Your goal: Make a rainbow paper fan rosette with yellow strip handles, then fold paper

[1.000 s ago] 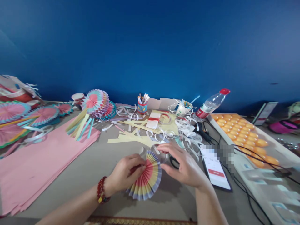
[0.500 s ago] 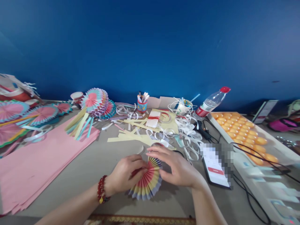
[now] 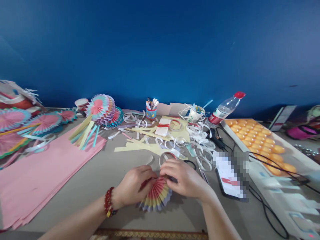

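Note:
A pleated paper fan (image 3: 156, 197) in pink, yellow and blue lies on the grey table (image 3: 105, 173) in front of me. My left hand (image 3: 133, 186), with a red bead bracelet at the wrist, pinches the fan's left edge near its pink centre. My right hand (image 3: 183, 178) curls over the fan's upper right edge, fingers closed on it. The two hands almost touch above the fan. A roll of tape (image 3: 167, 156) lies just behind my right fingers.
A stack of pink paper (image 3: 42, 170) covers the left. Finished fans (image 3: 102, 108) lie at the back left. Yellow strips (image 3: 142, 145) and white paper curls (image 3: 202, 146) litter the middle. A phone (image 3: 231, 180), cables, a water bottle (image 3: 223, 110) and an orange tray (image 3: 257, 140) sit on the right.
My right hand came back from the tape roll onto the fan and closed over its upper edge. The fan has folded narrower between my hands.

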Motion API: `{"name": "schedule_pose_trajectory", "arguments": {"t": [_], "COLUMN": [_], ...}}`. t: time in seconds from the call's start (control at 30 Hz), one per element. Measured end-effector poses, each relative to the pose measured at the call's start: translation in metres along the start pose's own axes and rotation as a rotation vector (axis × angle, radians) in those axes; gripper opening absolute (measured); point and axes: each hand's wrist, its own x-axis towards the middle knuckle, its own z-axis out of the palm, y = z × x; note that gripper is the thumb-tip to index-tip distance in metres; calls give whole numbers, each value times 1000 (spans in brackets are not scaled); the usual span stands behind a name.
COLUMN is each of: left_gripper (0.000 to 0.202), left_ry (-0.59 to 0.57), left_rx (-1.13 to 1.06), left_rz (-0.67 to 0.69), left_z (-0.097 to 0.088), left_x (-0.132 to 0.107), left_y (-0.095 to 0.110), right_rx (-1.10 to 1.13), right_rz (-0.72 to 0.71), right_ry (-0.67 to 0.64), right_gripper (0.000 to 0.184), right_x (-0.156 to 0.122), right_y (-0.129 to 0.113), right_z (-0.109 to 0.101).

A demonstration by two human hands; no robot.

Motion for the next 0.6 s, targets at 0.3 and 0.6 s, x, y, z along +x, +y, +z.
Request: {"name": "schedule_pose_trajectory", "arguments": {"t": [0.3,0.6], "left_gripper": [22,28], "left_ry": [-9,-15], "left_rx": [43,23], "left_rz": [-49,-75], "left_z": [-2,-5], "left_x": [1,2], "left_y": [-1,0], "right_rx": [-21,-111], "right_rz": [-9,6], "right_ry": [48,126], "right_gripper": [24,34], "right_x": [-2,-5], "right_y": [1,0], "right_z": [3,4]}}
